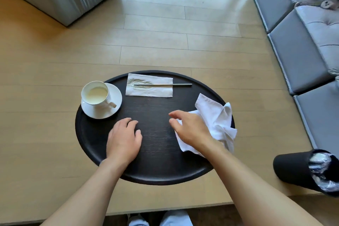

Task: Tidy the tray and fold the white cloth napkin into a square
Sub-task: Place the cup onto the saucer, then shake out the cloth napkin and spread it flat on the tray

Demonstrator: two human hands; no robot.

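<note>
- Head view: a dark oval tray (91, 139) sits on a pale wooden table (36, 97), near its front edge.
- The cloth (216, 121), white and crumpled, lies at about 3 o'clock on the tray, its outer folds spilling over the rim; it is not yet folded.
- The right hand (190, 130) rests on the cloth's inner part, fingers loosely spread and curved, palm down. It presses rather than pinches, likely to pin or gather the fabric before spreading it flat.
- The left hand (124, 139) lies near 6 o'clock, flat on bare tray, fingers slightly curled and holding nothing; it seems to steady the tray.
- A cup (95, 93) of pale liquid stands on a saucer (102, 112) at 10 o'clock, the saucer overhanging the rim.
- At 12 o'clock a paper napkin (149, 88) carries a thin metal stick (165, 84), which pokes out past its right edge.
- A black bin (293, 169) stands off the table at 4 o'clock, handy for rubbish.
</note>
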